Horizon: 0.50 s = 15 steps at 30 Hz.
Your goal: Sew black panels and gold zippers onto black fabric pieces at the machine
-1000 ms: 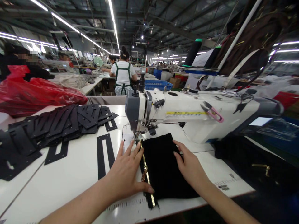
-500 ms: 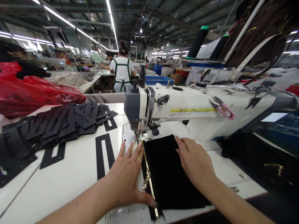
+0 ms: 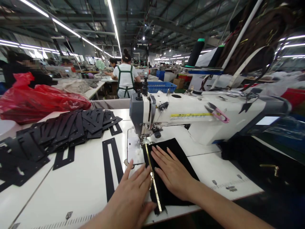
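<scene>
A black fabric panel (image 3: 177,151) with a gold metal zipper (image 3: 156,192) along its left edge lies on the sewing table, its top end under the presser foot of a white sewing machine (image 3: 190,109). My right hand (image 3: 172,173) rests flat on the fabric just right of the zipper, fingers stretched out. At the zipper's left edge lies my left hand (image 3: 134,192), its fingers extended and touching the strip beside the teeth. The zipper pull is partly hidden by my left fingers.
Black slotted pieces (image 3: 69,127) are piled at the left, with a single slotted frame (image 3: 111,165) beside my left hand. A red plastic bag (image 3: 47,98) sits behind them. Pink-handled snips (image 3: 218,113) lie against the machine arm. More black fabric with a zipper (image 3: 269,165) hangs at the right.
My right hand has moved left from the panel's far edge onto the fabric near the zipper. My left hand has slid down toward me, away from the presser foot.
</scene>
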{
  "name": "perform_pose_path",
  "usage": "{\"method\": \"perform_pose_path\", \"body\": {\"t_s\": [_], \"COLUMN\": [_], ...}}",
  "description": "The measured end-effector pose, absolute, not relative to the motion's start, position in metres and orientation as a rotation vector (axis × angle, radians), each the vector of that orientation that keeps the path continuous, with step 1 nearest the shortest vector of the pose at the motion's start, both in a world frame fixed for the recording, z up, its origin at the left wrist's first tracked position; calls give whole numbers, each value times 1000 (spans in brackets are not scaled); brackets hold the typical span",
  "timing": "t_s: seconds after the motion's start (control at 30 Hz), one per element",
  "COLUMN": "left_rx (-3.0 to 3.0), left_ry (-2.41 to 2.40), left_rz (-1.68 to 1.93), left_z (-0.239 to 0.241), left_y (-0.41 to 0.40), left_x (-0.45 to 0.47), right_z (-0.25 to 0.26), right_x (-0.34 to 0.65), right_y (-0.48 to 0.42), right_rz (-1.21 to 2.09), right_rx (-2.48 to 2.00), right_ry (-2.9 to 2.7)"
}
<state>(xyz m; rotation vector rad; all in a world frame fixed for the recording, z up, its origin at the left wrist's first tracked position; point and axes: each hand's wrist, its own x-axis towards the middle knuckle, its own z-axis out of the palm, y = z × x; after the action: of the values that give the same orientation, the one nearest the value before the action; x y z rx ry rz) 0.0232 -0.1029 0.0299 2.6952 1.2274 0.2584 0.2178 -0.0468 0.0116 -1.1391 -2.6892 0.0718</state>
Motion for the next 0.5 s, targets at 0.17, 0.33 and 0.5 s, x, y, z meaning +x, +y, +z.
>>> {"method": "perform_pose_path", "body": {"t_s": [0.17,0.33,0.5], "left_rx": [2753,2870,3049], "left_ry": [763,1397,1541], "left_rz": [372,397,337], "left_z": [8,33,11], "left_y": [-131,-128,-138], "left_x": [4,-35,-57], "right_z": [19,20,18], "right_x": [214,210,208], "right_y": [-45,-35,-31], "right_rz": [72,72,111], "right_rx": [-1168,-1099,-1088], "right_ry": [-2682,-2656,-2678]}}
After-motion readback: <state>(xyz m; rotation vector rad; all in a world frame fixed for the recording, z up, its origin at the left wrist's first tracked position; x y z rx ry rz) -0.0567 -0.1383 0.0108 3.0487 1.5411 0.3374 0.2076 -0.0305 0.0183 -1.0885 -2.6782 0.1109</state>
